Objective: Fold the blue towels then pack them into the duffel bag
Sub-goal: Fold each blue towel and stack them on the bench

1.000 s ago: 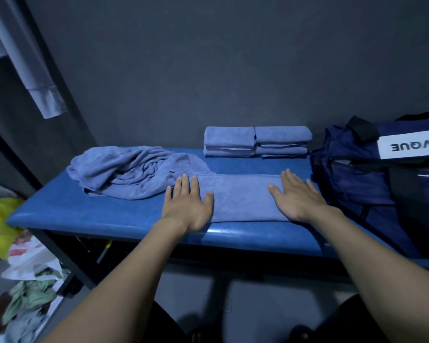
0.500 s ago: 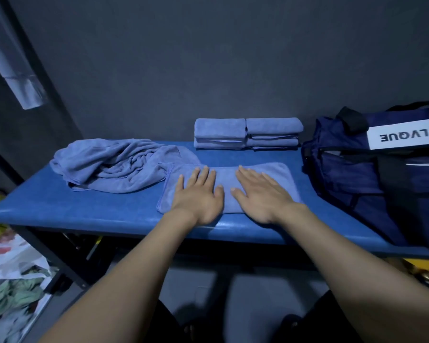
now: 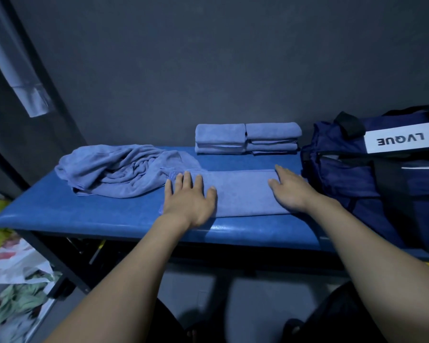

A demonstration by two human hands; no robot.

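One view only, from a camera worn on the person's head, looking forward and down with a wide angle that bends the frame edges. It sits close above a blue bench (image 3: 109, 219) crossing the middle of the frame, facing a dark wall (image 3: 208, 70) that fills the upper half. Both forearms enter from the bottom edge. The floor shows along the bottom and lower left.

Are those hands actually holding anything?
Nothing is gripped. The left hand and right hand lie flat, fingers straight, pressing on opposite ends of the half-folded towel.
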